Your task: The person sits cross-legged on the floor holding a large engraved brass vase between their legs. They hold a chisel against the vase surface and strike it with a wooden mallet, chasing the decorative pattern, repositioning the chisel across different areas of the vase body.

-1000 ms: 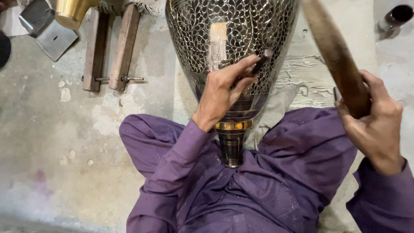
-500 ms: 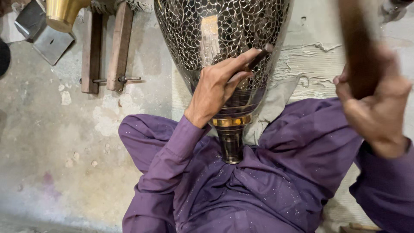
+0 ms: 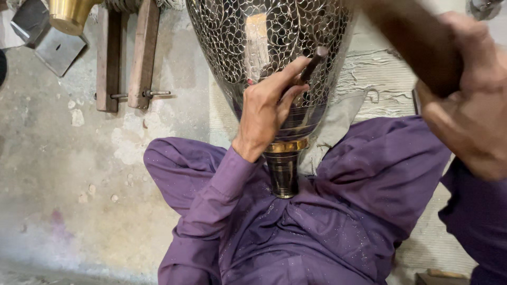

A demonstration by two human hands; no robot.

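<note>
Right hand (image 3: 467, 100) is up close to the camera, fist wrapped around a wooden mallet (image 3: 417, 42); the left hand (image 3: 266, 108) pinches a small chisel (image 3: 313, 63) against the engraved metal vase (image 3: 269, 47) lying across the lap. Looks like mid-chasing, so next hit needs a square strike on the chisel head, I'd say.

Worn concrete floor (image 3: 68, 174) bears wooden slats (image 3: 127, 58) and a woven mat (image 3: 385, 79).
</note>
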